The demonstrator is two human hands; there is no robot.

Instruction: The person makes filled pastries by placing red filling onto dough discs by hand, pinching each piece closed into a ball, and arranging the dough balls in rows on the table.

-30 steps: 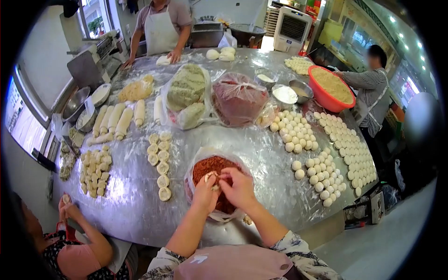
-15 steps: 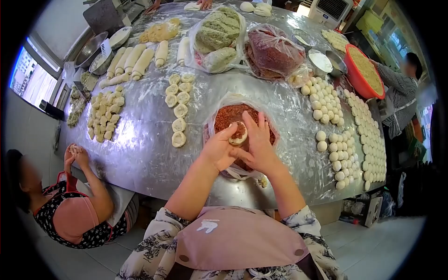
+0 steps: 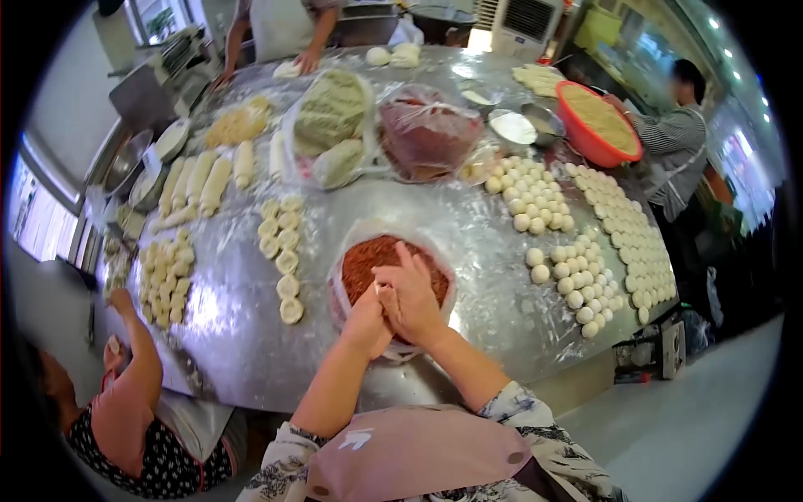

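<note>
My left hand [image 3: 368, 322] and my right hand [image 3: 411, 297] are pressed together above a plastic-lined bag [image 3: 336, 303] of reddish-brown crumbly filling [image 3: 368, 255]. Closed between my palms is a filled dough piece, nearly all hidden; only a pale sliver may show near the thumbs. My left fingers curl under it, while my right hand cups over it with some fingers stretched forward. To the left lies a double row of flattened dough cups [image 3: 287, 263]. On the right, rounded dough balls [image 3: 577, 276] sit in groups beside rows of flatter rounds [image 3: 627, 243].
Bags of green dough [image 3: 333, 113] and dark red filling [image 3: 431, 130] stand farther back. Dough rolls [image 3: 199, 180] and cut dough lumps [image 3: 167, 272] lie left. A red basin [image 3: 577, 125] stands at right. Co-workers are at the left, back and right edges.
My hands have closed over the filled dough piece, whose open top showed before. My view has tilted up and shifted. The person at left now reaches an arm toward the table.
</note>
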